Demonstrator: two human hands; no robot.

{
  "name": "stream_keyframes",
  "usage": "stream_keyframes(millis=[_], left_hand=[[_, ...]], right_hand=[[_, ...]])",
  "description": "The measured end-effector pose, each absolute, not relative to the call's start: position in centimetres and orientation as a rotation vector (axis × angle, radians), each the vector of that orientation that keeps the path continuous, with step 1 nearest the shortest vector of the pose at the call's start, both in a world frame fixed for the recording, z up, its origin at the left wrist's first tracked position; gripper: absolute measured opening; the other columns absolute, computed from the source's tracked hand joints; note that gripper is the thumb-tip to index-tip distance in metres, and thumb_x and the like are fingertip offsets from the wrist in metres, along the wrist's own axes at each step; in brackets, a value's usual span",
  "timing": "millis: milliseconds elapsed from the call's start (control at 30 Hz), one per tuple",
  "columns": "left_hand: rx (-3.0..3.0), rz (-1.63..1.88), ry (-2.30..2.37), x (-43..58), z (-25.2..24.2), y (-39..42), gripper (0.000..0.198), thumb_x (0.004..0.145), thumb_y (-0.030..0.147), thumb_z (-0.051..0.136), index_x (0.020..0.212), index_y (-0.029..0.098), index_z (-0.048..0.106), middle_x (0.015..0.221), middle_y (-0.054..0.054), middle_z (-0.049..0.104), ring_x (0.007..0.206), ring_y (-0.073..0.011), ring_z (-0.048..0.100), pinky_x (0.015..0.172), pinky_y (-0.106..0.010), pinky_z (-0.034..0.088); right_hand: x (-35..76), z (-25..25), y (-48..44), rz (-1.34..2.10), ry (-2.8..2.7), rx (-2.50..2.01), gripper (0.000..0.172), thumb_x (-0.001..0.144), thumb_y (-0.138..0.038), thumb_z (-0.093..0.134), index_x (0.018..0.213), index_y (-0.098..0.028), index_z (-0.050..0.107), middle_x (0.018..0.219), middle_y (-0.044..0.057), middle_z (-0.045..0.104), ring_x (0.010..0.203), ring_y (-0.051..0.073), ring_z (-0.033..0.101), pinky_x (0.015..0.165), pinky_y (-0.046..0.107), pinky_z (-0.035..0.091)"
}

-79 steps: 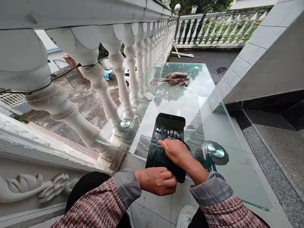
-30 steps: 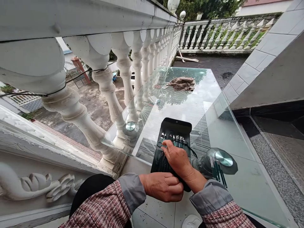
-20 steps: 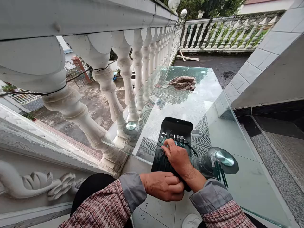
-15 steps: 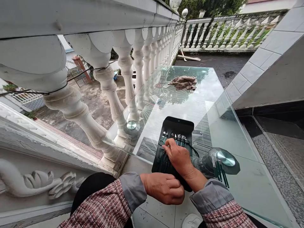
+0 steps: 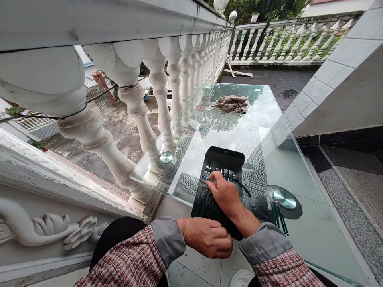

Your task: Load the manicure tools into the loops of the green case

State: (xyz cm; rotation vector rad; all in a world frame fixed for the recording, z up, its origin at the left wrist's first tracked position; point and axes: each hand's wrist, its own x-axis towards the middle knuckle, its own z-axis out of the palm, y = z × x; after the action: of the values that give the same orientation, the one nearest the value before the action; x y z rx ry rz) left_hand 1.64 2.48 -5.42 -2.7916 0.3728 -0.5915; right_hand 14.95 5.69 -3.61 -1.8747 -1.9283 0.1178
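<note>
A black manicure case (image 5: 226, 155) lies unfolded at the near edge of the glass table, with several nail clippers (image 5: 228, 174) and slim tools in its loops. My right hand (image 5: 226, 195) is over the middle of the case. Its thumb and fingers are pinched together beside the small scissors (image 5: 204, 178), and what is between them is too small to tell. Curled closed, my left hand (image 5: 208, 238) rests against the case's near end, its fingertips hidden. Right of the case, several slim dark-handled tools (image 5: 278, 217) lie on the glass.
The glass tabletop (image 5: 311, 227) stands on legs with round metal caps (image 5: 284, 199). A crumpled brown cloth (image 5: 231, 104) lies at its far end. White balusters (image 5: 139, 115) run along the left side, and a tiled sloping wall (image 5: 326, 85) stands to the right.
My right hand has shifted very slightly over the case, its fingers still pinched. My left hand and the case stay in the same place.
</note>
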Motion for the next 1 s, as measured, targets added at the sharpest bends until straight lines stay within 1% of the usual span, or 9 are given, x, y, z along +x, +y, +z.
stream_keyframes(millis=[167,333,400,500,600,700,867,1000], left_hand=[[-2.787,-0.605,0.371,1.6,-5.4,2.5,0.016,0.088,0.019,0.047,0.084,0.016,0.063,0.086,-0.005,0.057,0.072,-0.0109,0.051,0.063,-0.023,0.041],[-2.796,-0.569,0.379,1.6,-5.5,2.5,0.014,0.088,0.02,0.049,0.084,0.016,0.061,0.087,-0.005,0.057,0.072,-0.0112,0.051,0.062,-0.024,0.042],[-2.797,-0.578,0.38,1.6,-5.5,2.5,0.014,0.088,0.019,0.049,0.083,0.016,0.061,0.087,-0.005,0.057,0.071,-0.0109,0.051,0.061,-0.023,0.042],[-2.797,-0.58,0.374,1.7,-5.4,2.5,0.015,0.088,0.019,0.048,0.082,0.017,0.062,0.086,-0.004,0.057,0.07,-0.0104,0.05,0.061,-0.023,0.041],[-2.796,-0.587,0.372,1.7,-5.4,2.5,0.015,0.088,0.019,0.048,0.083,0.017,0.062,0.086,-0.004,0.057,0.071,-0.0105,0.05,0.061,-0.023,0.041],[-2.796,-0.605,0.366,1.7,-5.4,2.5,0.017,0.088,0.019,0.047,0.082,0.016,0.062,0.086,-0.004,0.057,0.071,-0.0108,0.05,0.061,-0.023,0.04],[-2.802,-0.632,0.364,1.6,-5.5,2.5,0.019,0.089,0.018,0.045,0.082,0.016,0.063,0.085,-0.004,0.057,0.071,-0.0108,0.05,0.062,-0.023,0.04],[-2.803,-0.632,0.375,1.5,-5.4,2.5,0.017,0.088,0.017,0.047,0.082,0.015,0.062,0.086,-0.005,0.056,0.071,-0.0111,0.05,0.062,-0.024,0.04]], right_hand=[[15.3,-2.8,6.0,0.227,-1.942,-1.889,0.019,0.09,-0.037,0.042,0.088,-0.02,0.051,0.062,0.0,0.062,0.058,0.017,0.06,0.051,0.024,0.026],[15.2,-2.4,5.6,0.262,-1.966,-1.857,0.028,0.092,-0.042,0.033,0.085,-0.021,0.05,0.064,0.0,0.062,0.058,0.016,0.06,0.051,0.025,0.025],[15.0,-2.6,5.5,0.252,-1.953,-1.871,0.024,0.091,-0.041,0.036,0.089,-0.021,0.05,0.062,0.0,0.062,0.057,0.016,0.059,0.051,0.025,0.026],[14.8,-3.0,5.5,0.249,-1.929,-1.863,0.018,0.088,-0.034,0.043,0.094,-0.019,0.05,0.061,-0.001,0.06,0.057,0.016,0.059,0.053,0.024,0.028],[14.8,-3.3,5.7,0.266,-1.909,-1.848,0.015,0.086,-0.03,0.045,0.095,-0.019,0.05,0.059,-0.001,0.059,0.056,0.016,0.057,0.054,0.024,0.03],[15.1,-2.9,5.9,0.343,-1.932,-1.815,0.014,0.086,-0.032,0.046,0.09,-0.02,0.051,0.061,-0.001,0.059,0.057,0.016,0.056,0.056,0.024,0.031],[16.0,-1.4,5.9,0.484,-1.927,-1.805,0.024,0.089,-0.04,0.038,0.083,-0.022,0.052,0.067,0.0,0.06,0.062,0.016,0.055,0.057,0.025,0.03],[17.0,-0.7,5.6,0.473,-1.85,-1.885,0.026,0.089,-0.04,0.038,0.079,-0.022,0.053,0.067,0.0,0.059,0.061,0.015,0.053,0.057,0.025,0.029]])
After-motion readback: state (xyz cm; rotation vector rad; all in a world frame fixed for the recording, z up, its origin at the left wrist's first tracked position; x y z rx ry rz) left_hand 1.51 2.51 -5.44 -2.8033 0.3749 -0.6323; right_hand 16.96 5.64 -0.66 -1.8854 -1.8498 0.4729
